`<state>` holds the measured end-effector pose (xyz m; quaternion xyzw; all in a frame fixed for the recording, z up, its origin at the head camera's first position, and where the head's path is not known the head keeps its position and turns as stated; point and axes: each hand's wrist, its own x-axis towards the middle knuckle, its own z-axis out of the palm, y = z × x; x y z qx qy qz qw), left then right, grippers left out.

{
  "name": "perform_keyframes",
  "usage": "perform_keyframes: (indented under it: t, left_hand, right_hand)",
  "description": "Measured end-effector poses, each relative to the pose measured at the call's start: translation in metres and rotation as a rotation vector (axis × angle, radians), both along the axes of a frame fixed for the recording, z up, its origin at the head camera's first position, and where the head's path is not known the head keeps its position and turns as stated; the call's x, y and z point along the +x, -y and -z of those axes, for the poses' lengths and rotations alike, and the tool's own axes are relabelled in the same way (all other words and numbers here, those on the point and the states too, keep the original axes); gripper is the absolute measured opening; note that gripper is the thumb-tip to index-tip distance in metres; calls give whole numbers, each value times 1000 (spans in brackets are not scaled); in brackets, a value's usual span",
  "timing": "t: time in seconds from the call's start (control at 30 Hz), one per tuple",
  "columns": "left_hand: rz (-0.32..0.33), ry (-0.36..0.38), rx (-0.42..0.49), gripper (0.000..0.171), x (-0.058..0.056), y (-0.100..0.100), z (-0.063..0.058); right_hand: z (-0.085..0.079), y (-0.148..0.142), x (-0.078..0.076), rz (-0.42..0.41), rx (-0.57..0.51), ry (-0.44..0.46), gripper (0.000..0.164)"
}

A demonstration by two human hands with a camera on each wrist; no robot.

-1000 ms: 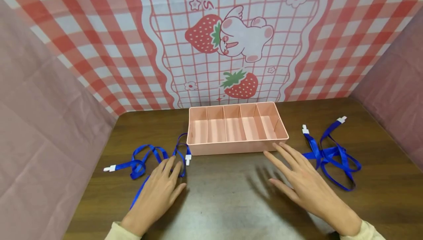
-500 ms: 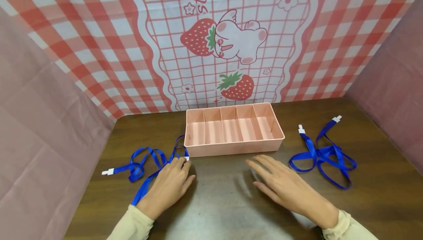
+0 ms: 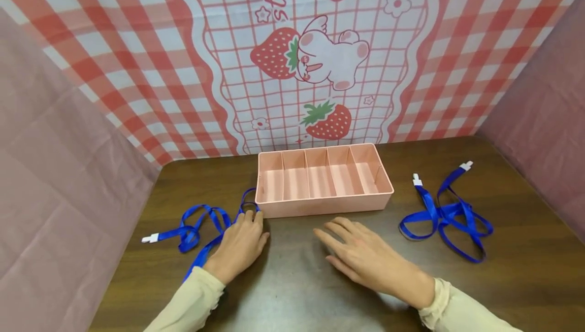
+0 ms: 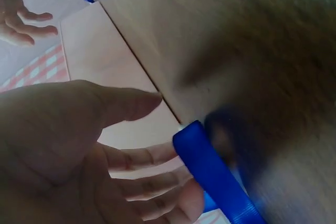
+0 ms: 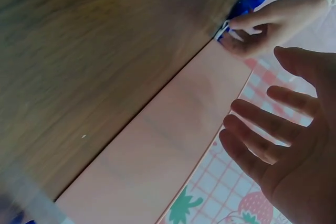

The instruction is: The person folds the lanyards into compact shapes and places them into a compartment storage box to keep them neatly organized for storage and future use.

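The left hand (image 3: pixel 239 244), thumb apart and seemingly without firm hold, should pinch the blue strap (image 4: pixel 205 156) squarely without nudging the pink box (image 3: pixel 324 207); the relaxed right hand (image 3: pixel 370 256) is empty.

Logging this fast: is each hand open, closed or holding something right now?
Left hand: open at the blue strap, grip not closed on it.
Right hand: open, holding nothing.
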<state>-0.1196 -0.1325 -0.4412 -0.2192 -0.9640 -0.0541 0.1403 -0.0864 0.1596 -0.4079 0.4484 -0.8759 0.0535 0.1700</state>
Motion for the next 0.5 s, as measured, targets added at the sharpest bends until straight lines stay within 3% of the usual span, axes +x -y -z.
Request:
perform_keyframes:
  t: [0.27, 0.5]
  left_hand:
    - [23, -30, -16, 19, -12, 4, 2]
    - [63, 11, -36, 34, -11, 7, 3]
  right_hand:
    - [0, 10, 0, -28, 31, 22, 51]
    - [3, 12, 1, -49, 43, 58, 45]
